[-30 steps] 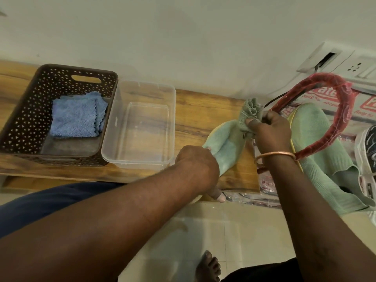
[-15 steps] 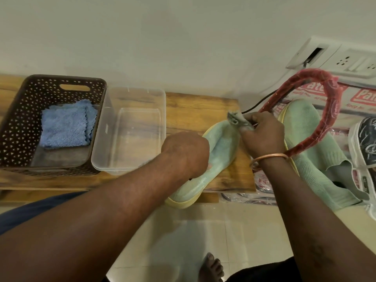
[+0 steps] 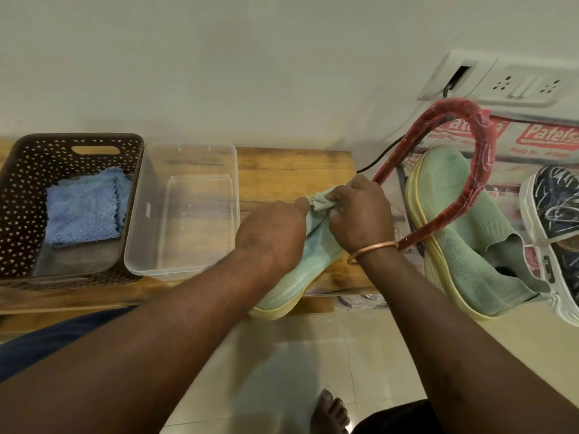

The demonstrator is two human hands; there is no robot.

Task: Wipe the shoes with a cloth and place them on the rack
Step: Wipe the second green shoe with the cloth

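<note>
I grip the pale green knit shoe with the yellow sole [image 3: 300, 270] in my left hand [image 3: 272, 236] over the edge of the wooden bench [image 3: 282, 164], my right hand [image 3: 360, 220] pinching a bunched grey-green cloth [image 3: 319, 205] against it: wiping underway, racking left, its twin [image 3: 454, 233] to the right of it seemingly racked already.

Wrapping [image 3: 517, 153] right of the right hand [image 3: 360, 220] is showing red labels [image 3: 552, 135] reading "Patels", cut off; smaller print illegible.
</note>
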